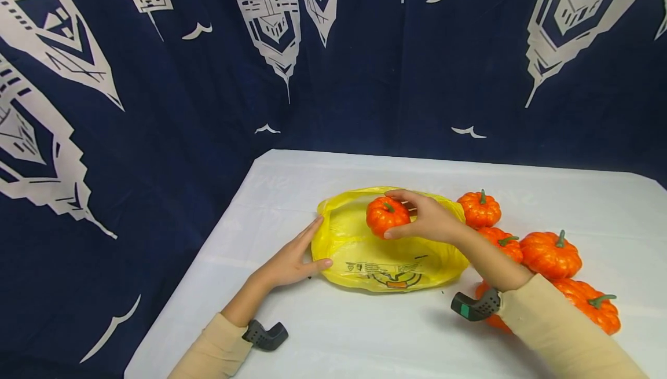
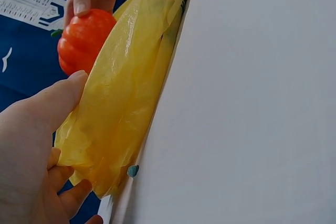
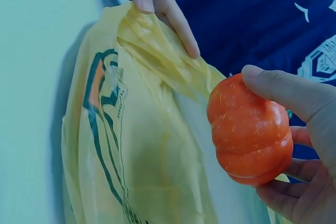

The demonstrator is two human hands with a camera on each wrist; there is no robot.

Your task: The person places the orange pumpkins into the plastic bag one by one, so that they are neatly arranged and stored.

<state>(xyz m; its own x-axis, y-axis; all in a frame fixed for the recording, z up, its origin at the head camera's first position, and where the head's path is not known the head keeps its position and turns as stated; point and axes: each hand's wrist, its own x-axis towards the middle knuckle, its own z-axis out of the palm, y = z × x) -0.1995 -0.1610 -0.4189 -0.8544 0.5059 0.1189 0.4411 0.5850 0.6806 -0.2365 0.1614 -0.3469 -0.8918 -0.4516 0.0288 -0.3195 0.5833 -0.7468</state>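
A small orange pumpkin (image 1: 387,217) with a green stem is held in my right hand (image 1: 429,217), thumb on one side and fingers on the other. It hangs over the mouth of a yellow plastic bag (image 1: 396,263), whose rim stands spread wide on the table. My left hand (image 1: 292,260) rests against the bag's left end, thumb and fingers spread along the rim. In the left wrist view, the thumb touches the yellow plastic and the lower fingers bend loosely below. The right wrist view shows the held pumpkin (image 3: 251,129) beside the bag's opening.
Several more orange pumpkins (image 1: 551,254) lie right of the bag, partly hidden under my right forearm. One pumpkin (image 1: 479,209) sits by the bag's far right corner. The table (image 1: 365,332) is covered in white, with a dark blue patterned curtain (image 1: 365,95) behind it.
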